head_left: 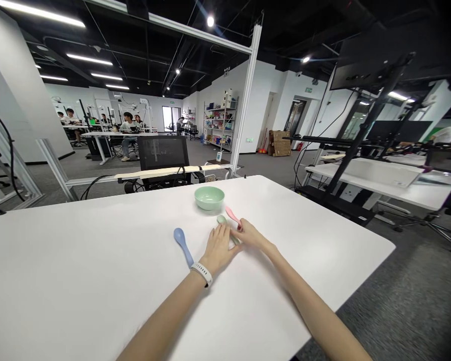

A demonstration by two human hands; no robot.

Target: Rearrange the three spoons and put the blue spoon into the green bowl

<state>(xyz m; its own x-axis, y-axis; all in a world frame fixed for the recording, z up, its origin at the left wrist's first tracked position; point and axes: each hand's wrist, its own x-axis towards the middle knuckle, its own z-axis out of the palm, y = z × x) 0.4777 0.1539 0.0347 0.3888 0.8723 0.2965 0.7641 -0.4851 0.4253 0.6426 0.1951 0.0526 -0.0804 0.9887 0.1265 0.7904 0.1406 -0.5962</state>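
My left hand [218, 248], with a white watch at the wrist, lies flat on the white table [97, 271] with its fingers stretched out, touching the handle of a green spoon [221, 219]. My right hand [248, 233] is closed round the handle of a pink spoon [231, 214], whose bowl points toward a pale green bowl [209, 197] just beyond. A blue spoon [183, 244] lies on the table to the left of my left hand, untouched.
A black office chair [164, 155] stands behind the table's far edge. An aluminium frame post [246, 100] rises at the back. Another white desk with monitor stands [379, 175] is on the right. Several people sit at desks far back left.
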